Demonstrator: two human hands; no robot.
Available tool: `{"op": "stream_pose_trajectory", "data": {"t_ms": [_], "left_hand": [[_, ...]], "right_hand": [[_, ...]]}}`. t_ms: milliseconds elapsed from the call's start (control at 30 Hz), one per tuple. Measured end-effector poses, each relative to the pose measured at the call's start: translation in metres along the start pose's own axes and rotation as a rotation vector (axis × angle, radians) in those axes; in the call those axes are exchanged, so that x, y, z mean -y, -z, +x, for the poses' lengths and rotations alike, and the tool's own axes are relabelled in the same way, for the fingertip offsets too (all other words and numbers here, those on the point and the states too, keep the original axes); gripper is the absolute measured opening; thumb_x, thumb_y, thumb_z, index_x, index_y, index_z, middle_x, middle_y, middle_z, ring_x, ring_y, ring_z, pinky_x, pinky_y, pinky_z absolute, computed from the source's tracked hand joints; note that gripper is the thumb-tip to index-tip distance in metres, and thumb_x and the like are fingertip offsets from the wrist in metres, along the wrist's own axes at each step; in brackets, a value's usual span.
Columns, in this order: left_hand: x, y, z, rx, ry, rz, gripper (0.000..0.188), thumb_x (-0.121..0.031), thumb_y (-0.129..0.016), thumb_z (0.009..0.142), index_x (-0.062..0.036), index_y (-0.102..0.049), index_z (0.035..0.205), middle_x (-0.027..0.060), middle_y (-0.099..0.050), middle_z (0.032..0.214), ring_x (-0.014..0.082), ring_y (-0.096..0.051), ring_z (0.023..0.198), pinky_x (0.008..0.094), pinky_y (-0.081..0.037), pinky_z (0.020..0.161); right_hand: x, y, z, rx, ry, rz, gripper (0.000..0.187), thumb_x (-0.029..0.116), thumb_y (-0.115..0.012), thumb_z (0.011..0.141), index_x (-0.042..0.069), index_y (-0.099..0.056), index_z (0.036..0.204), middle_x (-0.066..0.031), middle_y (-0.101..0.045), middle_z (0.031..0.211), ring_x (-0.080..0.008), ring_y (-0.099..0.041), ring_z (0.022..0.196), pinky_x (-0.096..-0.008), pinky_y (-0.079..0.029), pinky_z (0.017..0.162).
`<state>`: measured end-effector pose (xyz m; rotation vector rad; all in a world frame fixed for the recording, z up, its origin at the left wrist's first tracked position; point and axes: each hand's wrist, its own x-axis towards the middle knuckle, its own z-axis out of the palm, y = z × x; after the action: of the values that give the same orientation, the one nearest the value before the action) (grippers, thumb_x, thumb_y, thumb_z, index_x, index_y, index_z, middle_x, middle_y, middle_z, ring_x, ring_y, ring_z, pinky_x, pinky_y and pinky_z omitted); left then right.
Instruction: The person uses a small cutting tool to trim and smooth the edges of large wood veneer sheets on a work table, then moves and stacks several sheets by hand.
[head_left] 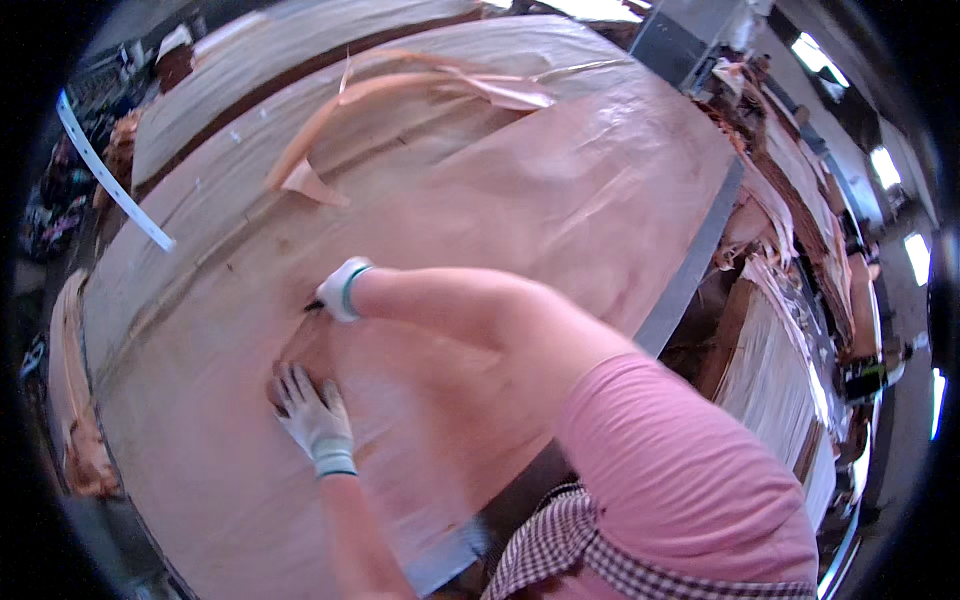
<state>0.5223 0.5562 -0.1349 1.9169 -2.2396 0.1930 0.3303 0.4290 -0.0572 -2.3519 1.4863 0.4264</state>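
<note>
- Saw a broad pinkish-brown sheet filling the middle of the frame, faintly rippled and glossy towards the upper right.
- Noted a stack of thin layers at the right of the frame, ragged along the upper edge.
- Spotted a long curled strip lying on the sheet in the upper middle; seemed best kept clear of both hands.
- Noted a narrow pale band at the upper left, slanting down towards the sheet.
- Found the left hand below and left of centre, white-gloved, laid flat with fingers slightly spread, gripping nothing visible. Judged wise to press evenly, fingertips well out of the tool's line.
- Made out a darker brown patch between the hands; could not tell loose piece from exposed layer. Seemed to need steadying close to the working point.
- Found the right hand just above, gloved and curled closed around a small tool.
- Made out only the dark tip of that tool; could not tell its kind. Judged best kept low and lightly pressed, sparing the sheet beneath.
</note>
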Motion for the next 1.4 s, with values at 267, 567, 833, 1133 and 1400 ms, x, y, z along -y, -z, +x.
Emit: {"op": "stream_pose_trajectory", "data": {"t_ms": [267, 567, 833, 1133, 1400], "left_hand": [[-0.007, -0.001, 0.001, -0.026, -0.036, 0.065, 0.053, -0.033, -0.050, 0.091, -0.0088, -0.040, 0.137, 0.0112, -0.036, 0.145, 0.0304, -0.031, 0.134, 0.0486, -0.024, 0.109], [-0.011, -0.004, -0.001, 0.086, 0.014, 0.237, 0.053, -0.038, -0.042, 0.094, -0.0123, -0.035, 0.140, 0.0111, -0.035, 0.145, 0.0287, -0.034, 0.133, 0.0533, -0.025, 0.107], [-0.161, 0.025, -0.057, 0.099, -0.085, 0.249, 0.063, -0.029, -0.052, 0.089, -0.0092, -0.028, 0.144, 0.0122, -0.029, 0.148, 0.0319, -0.026, 0.137, 0.0546, -0.020, 0.110], [-0.336, 0.007, -0.126, -0.177, 0.201, -0.117, 0.054, -0.033, -0.048, 0.092, -0.0086, -0.036, 0.139, 0.0178, -0.036, 0.142, 0.0379, -0.034, 0.130, 0.0522, -0.023, 0.108], [-0.346, 0.015, -0.126, -0.134, 0.208, 0.001, 0.049, -0.031, -0.050, 0.091, -0.0085, -0.042, 0.134, 0.0152, -0.038, 0.141, 0.0356, -0.034, 0.130, 0.0513, -0.024, 0.108]], "right_hand": [[-0.151, -0.144, -0.304, -0.116, -0.340, 0.136, 0.016, 0.015, -0.051, 0.085, 0.002, -0.051, 0.094, -0.0179, -0.065, 0.077, -0.0345, -0.065, 0.070, -0.0453, -0.050, 0.058], [-0.126, -0.282, -0.579, 0.008, -0.767, 0.280, 0.018, 0.022, -0.050, 0.089, 0.005, -0.052, 0.093, -0.0181, -0.064, 0.076, -0.0359, -0.064, 0.069, -0.0476, -0.050, 0.060], [-0.196, -0.226, -0.574, -0.691, -0.690, 0.270, 0.037, 0.012, -0.061, 0.079, 0.011, -0.051, 0.114, -0.0143, -0.054, 0.107, -0.0313, -0.062, 0.085, -0.0386, -0.054, 0.070], [-0.296, -0.228, -0.502, -0.511, -0.149, 0.091, 0.025, 0.010, -0.059, 0.077, 0.007, -0.054, 0.101, -0.0121, -0.052, 0.121, -0.0288, -0.061, 0.098, -0.0371, -0.055, 0.073], [-0.338, -0.193, -0.504, -0.490, 0.127, 0.160, 0.042, 0.022, -0.069, 0.075, 0.009, -0.051, 0.111, -0.0104, -0.053, 0.114, -0.0275, -0.061, 0.094, -0.0380, -0.055, 0.071]]}}
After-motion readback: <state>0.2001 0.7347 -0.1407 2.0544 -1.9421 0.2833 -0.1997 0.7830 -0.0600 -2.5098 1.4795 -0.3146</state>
